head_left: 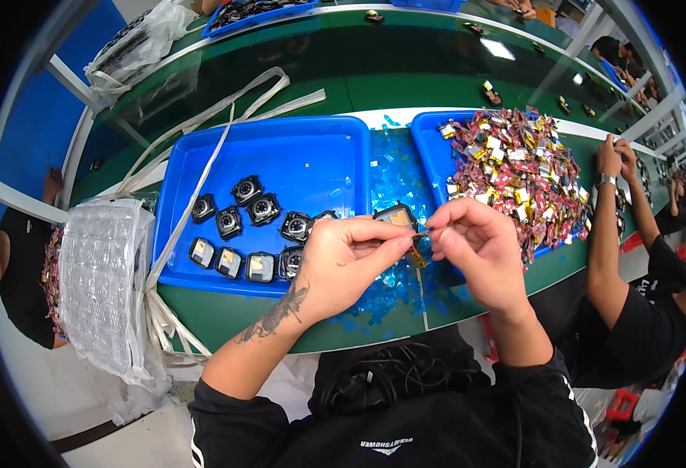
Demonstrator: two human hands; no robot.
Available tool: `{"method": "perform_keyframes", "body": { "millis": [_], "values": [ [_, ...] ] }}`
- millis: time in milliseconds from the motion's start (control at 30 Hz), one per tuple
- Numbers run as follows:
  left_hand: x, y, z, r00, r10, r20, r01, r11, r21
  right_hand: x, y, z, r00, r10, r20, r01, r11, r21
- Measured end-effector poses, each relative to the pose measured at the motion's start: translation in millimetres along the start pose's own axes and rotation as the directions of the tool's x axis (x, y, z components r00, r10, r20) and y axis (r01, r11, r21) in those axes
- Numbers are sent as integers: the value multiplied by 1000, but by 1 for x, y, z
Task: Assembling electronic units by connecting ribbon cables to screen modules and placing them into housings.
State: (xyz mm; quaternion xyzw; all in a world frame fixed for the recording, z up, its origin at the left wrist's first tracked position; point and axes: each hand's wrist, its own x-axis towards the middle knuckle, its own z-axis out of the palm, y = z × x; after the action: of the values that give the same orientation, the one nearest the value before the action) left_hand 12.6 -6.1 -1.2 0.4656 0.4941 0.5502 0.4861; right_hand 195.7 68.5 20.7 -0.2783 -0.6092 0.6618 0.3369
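Observation:
In front of me, my left hand [341, 261] pinches a small circuit board with a yellow strip [416, 257] between thumb and forefinger. My right hand [479, 248] is closed at the other end of that piece, fingertips pressed together; the fingers partly hide what they grip. Just behind the fingertips, a black watch case [396, 214] lies partly covered. Left of my hands, a blue tray [296, 148] holds several black watch cases [263, 209], some showing round backs, others pale rectangular inner faces. On the right, another blue tray [428, 144] carries a heaped pile of small red, yellow and silver boards [514, 168].
Blue film scraps [393, 160] litter the green bench between the trays. White straps [202, 183] cross the left tray beside a stack of clear plastic trays [105, 281]. A green conveyor [319, 66] runs behind. A co-worker's arms [612, 210] reach in at the right.

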Motion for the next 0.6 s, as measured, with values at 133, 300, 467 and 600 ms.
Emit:
{"method": "perform_keyframes", "body": {
  "millis": [133, 300, 467, 600],
  "values": [
    [1, 6, -1, 990, -117, 76, 125, 986, -108, -2, 3, 2, 989, -136, -57, 118, 963, -242],
    [-2, 1, 5, 994, -51, 99, 66, 985, -161, -1, 9, 6, 979, -190, -79, 161, 945, -284],
    [-2, 2, 3, 989, -42, 143, 72, 975, -211, 3, 7, 13, 990, -69, -120, 69, 998, -5],
    [-2, 0, 5, 995, -14, 97, 37, 972, -234, 8, 12, 15, 986, -99, -136, 89, 993, -78]
  ]
}}
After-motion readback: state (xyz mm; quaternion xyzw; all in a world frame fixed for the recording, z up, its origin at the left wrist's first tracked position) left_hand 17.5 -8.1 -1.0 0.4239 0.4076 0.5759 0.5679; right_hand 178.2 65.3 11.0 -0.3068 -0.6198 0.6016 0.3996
